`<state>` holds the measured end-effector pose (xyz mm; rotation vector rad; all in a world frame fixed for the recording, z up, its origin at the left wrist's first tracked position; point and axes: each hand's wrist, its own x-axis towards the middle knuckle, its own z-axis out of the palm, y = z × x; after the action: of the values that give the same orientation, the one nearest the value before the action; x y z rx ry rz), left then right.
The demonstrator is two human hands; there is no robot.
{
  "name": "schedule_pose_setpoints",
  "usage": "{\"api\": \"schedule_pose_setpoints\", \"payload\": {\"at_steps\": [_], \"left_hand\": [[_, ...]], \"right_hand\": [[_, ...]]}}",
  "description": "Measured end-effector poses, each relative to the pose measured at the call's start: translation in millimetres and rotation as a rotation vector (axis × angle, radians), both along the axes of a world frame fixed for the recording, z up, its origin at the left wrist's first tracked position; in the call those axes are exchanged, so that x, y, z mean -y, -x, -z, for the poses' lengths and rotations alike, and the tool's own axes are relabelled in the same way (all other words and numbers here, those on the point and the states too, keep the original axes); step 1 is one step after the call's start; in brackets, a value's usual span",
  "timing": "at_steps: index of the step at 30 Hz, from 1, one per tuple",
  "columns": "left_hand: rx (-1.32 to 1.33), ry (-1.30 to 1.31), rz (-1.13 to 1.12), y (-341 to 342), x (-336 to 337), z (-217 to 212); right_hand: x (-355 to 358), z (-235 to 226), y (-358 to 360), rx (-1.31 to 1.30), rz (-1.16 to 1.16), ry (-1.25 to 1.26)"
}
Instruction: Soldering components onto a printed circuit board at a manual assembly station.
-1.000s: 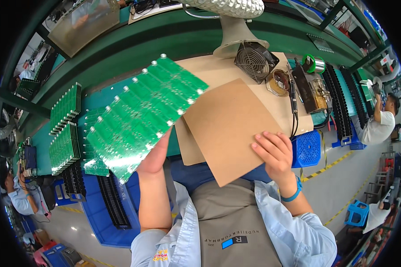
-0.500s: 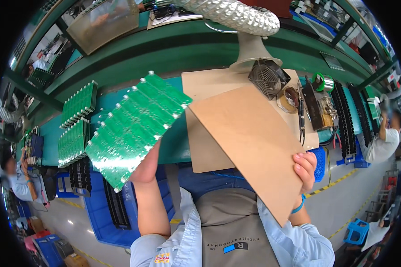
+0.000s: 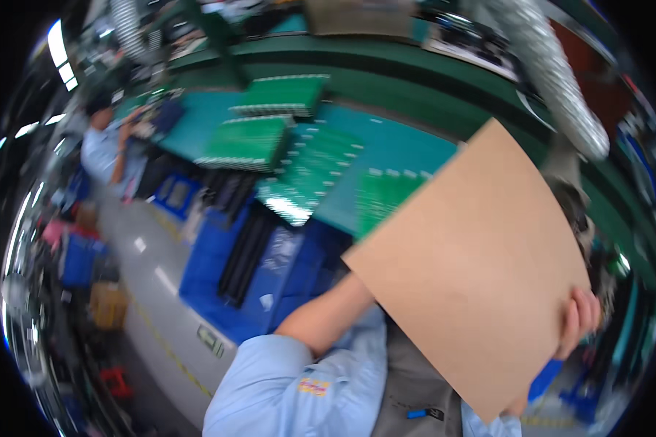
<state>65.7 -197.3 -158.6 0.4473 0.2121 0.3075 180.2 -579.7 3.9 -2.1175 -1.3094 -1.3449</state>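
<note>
A flat sheet of brown cardboard (image 3: 481, 269) is held up in front of me, tilted. My right hand (image 3: 580, 320) grips its right edge, fingers curled over the front face. My left forearm (image 3: 335, 309) reaches up behind the sheet, which hides that hand and its fingers. Just past the sheet's left edge shows part of a green circuit board panel (image 3: 386, 193); whether my left hand touches it cannot be seen. Another green panel (image 3: 317, 164) lies farther left, with its near end over the bench edge, beside a stack of panels (image 3: 244, 142).
A second panel stack (image 3: 280, 95) stands behind on the teal bench mat (image 3: 408, 142). Below the bench are a blue bin (image 3: 211, 291) and black slotted racks (image 3: 244, 255). A silver duct (image 3: 554, 80) hangs at upper right. A co-worker (image 3: 109, 149) sits at far left.
The view has swung left and blurred. The cardboard now covers more of the bench and my left hand. My right hand still holds its edge.
</note>
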Motion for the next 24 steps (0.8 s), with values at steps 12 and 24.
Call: {"api": "schedule_pose_setpoints", "payload": {"at_steps": [12,24], "left_hand": [[0.227,0.47,0.314,-21,39,-45],[0.137,0.461,0.641,-46,55,-61]], "right_hand": [[-37,-24,-40,0.139,0.055,-0.141],[-75,-31,-39,-0.342,-0.052,-0.476]]}}
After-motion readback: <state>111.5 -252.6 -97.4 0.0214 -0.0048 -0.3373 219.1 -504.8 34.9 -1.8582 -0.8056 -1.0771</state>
